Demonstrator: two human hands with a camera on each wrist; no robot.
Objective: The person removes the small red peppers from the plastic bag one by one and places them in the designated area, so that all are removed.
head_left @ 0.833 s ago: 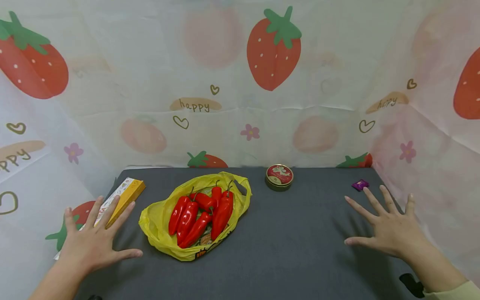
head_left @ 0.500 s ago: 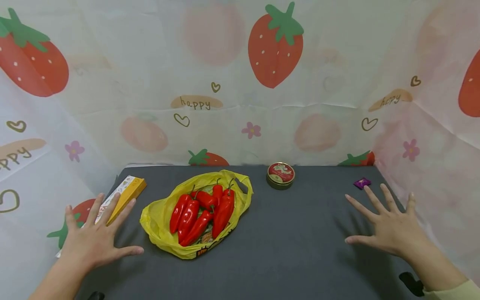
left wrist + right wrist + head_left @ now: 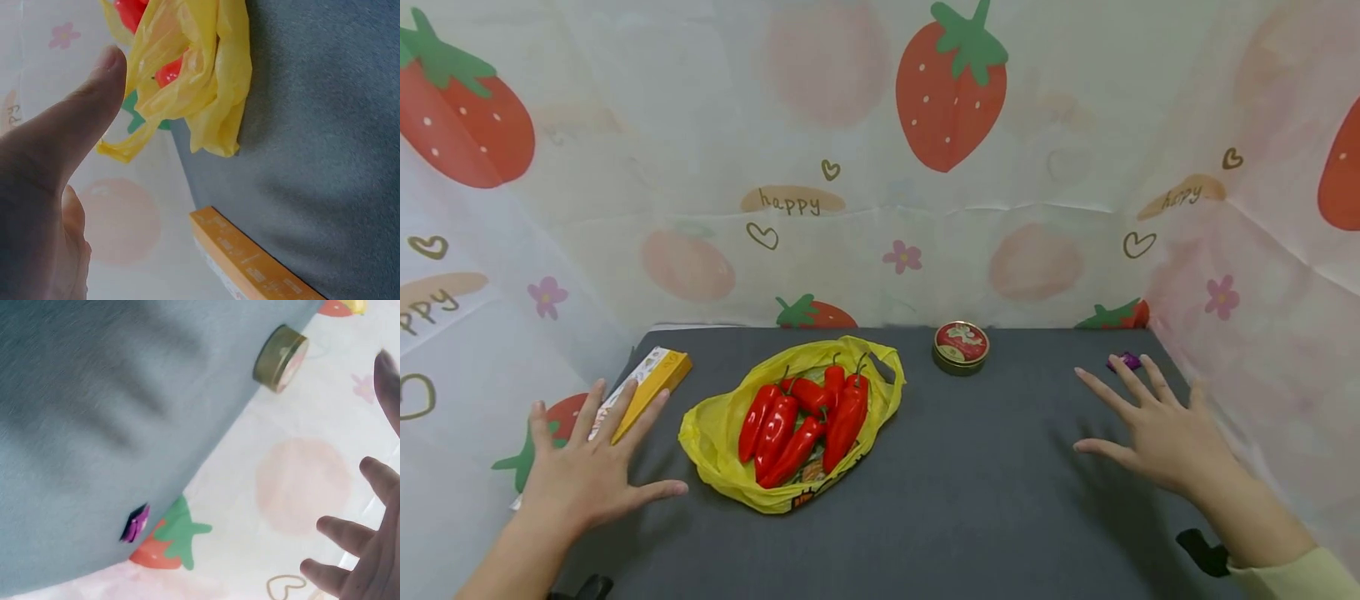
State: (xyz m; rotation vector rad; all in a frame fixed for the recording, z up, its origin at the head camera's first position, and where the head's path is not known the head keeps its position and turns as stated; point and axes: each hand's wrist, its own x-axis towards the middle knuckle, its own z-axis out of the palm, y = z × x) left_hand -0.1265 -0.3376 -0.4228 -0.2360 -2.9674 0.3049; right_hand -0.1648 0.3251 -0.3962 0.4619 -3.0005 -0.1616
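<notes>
My left hand [image 3: 580, 479] hovers with spread fingers above the table's left side, partly in front of a long yellow-and-white box [image 3: 655, 387]. Over the right side my right hand [image 3: 1168, 437] is held up, fingers also spread, with a small purple wrapped packet [image 3: 1124, 362] just beyond its fingertips and partly hidden by them. Neither hand holds anything. Between them, nearer the left, lies a yellow plastic bag [image 3: 715, 442], its mouth spread around several red peppers [image 3: 775, 437]. A round tin [image 3: 961, 346] with a red lid stands at the back.
The dark grey table [image 3: 970, 483] is walled at the back and sides by a cloth [image 3: 865, 100] printed with strawberries. Black straps or bands [image 3: 1202, 552] show near both wrists.
My right hand has shifted left and slightly forward, so its fingers now overlap the purple packet. The left hand stays almost in place. The head view has tilted slightly.
</notes>
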